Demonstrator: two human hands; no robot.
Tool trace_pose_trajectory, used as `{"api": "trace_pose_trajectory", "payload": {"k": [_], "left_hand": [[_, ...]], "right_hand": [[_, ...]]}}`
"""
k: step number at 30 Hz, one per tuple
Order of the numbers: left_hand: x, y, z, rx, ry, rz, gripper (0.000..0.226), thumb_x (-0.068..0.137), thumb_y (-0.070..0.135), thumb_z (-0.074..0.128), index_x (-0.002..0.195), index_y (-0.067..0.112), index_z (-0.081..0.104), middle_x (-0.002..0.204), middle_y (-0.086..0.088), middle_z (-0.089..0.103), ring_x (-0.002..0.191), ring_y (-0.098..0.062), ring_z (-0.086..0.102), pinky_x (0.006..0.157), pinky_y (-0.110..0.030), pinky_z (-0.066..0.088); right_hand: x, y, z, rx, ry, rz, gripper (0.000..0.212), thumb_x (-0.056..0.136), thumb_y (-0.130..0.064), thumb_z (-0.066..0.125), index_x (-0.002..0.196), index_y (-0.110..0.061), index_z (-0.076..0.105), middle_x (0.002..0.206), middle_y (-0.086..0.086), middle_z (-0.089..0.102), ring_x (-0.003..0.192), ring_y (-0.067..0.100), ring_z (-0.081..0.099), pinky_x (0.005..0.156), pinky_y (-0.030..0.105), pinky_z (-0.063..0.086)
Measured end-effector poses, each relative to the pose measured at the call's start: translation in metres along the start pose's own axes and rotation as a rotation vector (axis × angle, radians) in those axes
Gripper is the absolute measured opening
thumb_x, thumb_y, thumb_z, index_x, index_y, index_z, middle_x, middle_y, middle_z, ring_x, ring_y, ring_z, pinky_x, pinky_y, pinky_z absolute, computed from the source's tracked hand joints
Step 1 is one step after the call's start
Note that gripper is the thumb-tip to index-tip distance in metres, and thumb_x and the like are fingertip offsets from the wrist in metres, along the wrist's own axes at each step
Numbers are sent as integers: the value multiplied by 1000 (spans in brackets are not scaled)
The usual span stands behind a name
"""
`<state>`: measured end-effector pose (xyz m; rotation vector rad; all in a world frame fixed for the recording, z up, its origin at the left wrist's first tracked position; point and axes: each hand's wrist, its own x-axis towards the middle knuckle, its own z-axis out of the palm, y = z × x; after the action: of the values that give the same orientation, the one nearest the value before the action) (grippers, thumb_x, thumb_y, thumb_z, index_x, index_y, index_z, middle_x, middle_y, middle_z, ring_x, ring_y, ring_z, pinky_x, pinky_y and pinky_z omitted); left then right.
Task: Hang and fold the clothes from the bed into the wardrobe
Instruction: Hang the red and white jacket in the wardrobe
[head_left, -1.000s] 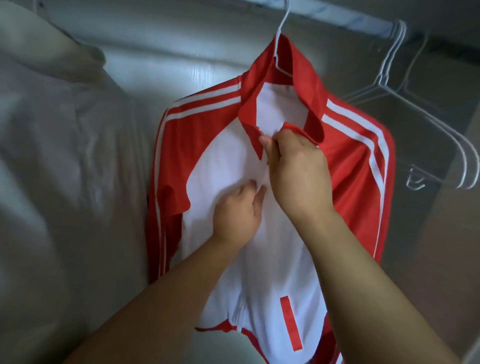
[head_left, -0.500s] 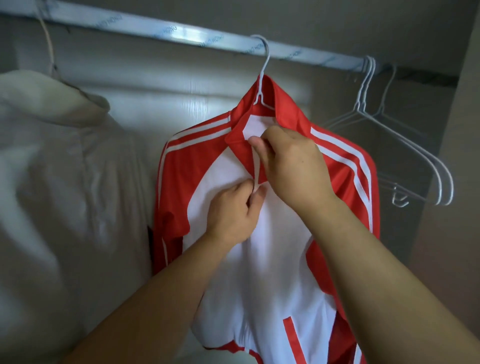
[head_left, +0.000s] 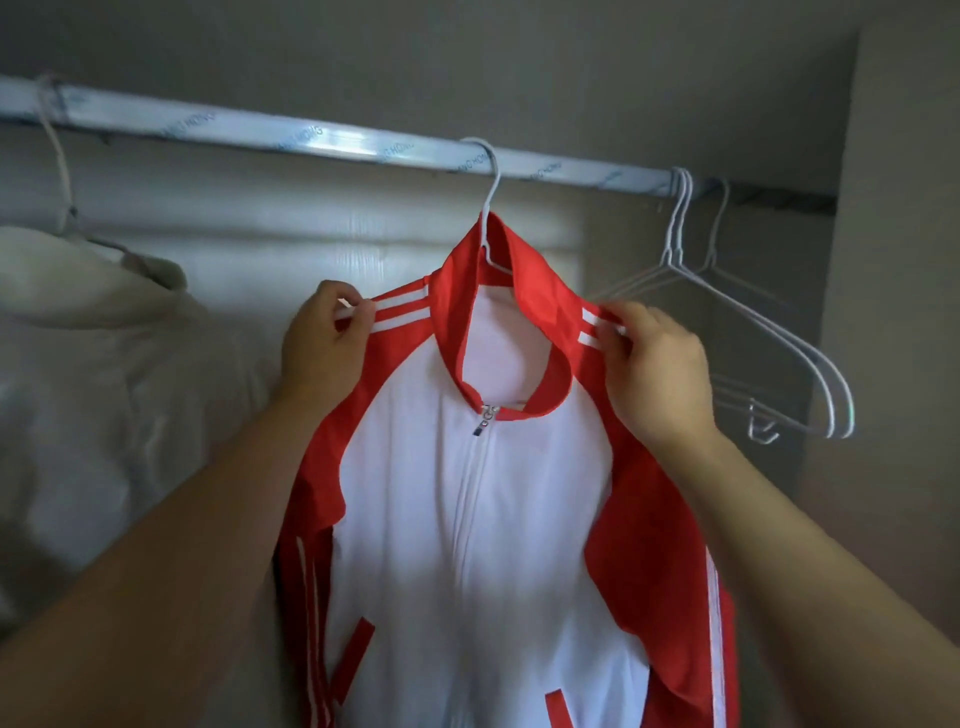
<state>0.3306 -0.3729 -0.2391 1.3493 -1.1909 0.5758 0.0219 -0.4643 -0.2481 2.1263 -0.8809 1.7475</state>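
- Jacket: red and white, zipped to the collar, on a white hanger hooked over the rail.
- Left hand: fingers pinch the jacket's left shoulder at the stripes.
- Right hand: fingers pinch the right shoulder.
- Empty hangers: on the rail, right of the jacket.
- White garment: hangs at left.

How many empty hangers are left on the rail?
3, it seems: white wire hangers bunched at the right end of the pale metal rail, beside the red-and-white zipped jacket. Two hooks sit together, the third just right. They overlap, so another may be hidden.
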Motion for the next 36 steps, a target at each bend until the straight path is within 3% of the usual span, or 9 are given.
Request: {"api": "trace_pose_trajectory", "payload": {"k": [3,6,14,18,21,23,26,32,36], "left_hand": [[6,-2,0,76,20,89,17,99,32,53,97,19,64,98,-1,66,91,-18,59,76,-26,43],[12,-3,-3,29,26,80,24,101,31,53,95,14,69,92,-2,68,87,-18,60,74,-24,41],[30,-2,-6,-205,13,-280,30,94,35,62,69,20,69,75,-4,69,73,-21,62,77,-34,51],[38,-7,-9,-361,-189,-620,20,89,28,72,85,8,73,99,-19,72,90,-30,68,88,-46,56],[35,-14,-15,-338,-355,-713,16,89,24,70,91,9,73,101,-15,74,82,-26,69,73,-33,56],[33,-20,-20,-334,-430,-756,18,92,21,64,98,7,73,105,-17,73,88,-29,69,78,-36,57],[31,-23,-26,-229,-419,-649,25,92,26,67,104,4,73,105,-16,73,98,-31,69,94,-43,54],[29,16,-20,-27,-101,-49,39,99,44,38,83,26,68,76,16,65,73,0,61,68,-17,42],[21,27,-4,150,-147,128,43,106,35,39,65,21,40,60,2,46,65,-26,46,62,-35,36]], "right_hand": [[5,1,-3,25,39,-2,8,96,-25,57,103,-22,58,87,3,71,80,36,63,61,37,46],[15,8,-10,23,-100,16,8,99,-33,53,100,-25,55,84,4,69,79,36,62,64,41,50],[63,-1,-20,85,-160,-25,24,103,-25,45,94,-9,60,89,12,64,84,34,58,69,40,44],[93,-11,-19,-80,-374,74,21,101,-26,48,85,-15,56,101,14,67,93,36,59,70,34,40],[104,-8,-28,-23,-523,168,22,95,-31,57,85,-16,70,97,5,71,91,24,64,77,30,46],[103,-5,-32,11,-573,178,24,94,-34,58,85,-18,74,89,-1,70,85,18,63,76,28,48],[98,-3,-33,-17,-541,139,47,100,-44,49,66,-13,60,63,1,56,61,18,52,56,27,38],[69,2,-42,20,-426,39,33,87,-59,61,83,-26,59,75,-12,61,68,1,58,55,15,38],[37,8,-49,41,-388,93,40,78,-45,77,109,-26,59,101,-2,61,89,11,57,77,21,42]]}}
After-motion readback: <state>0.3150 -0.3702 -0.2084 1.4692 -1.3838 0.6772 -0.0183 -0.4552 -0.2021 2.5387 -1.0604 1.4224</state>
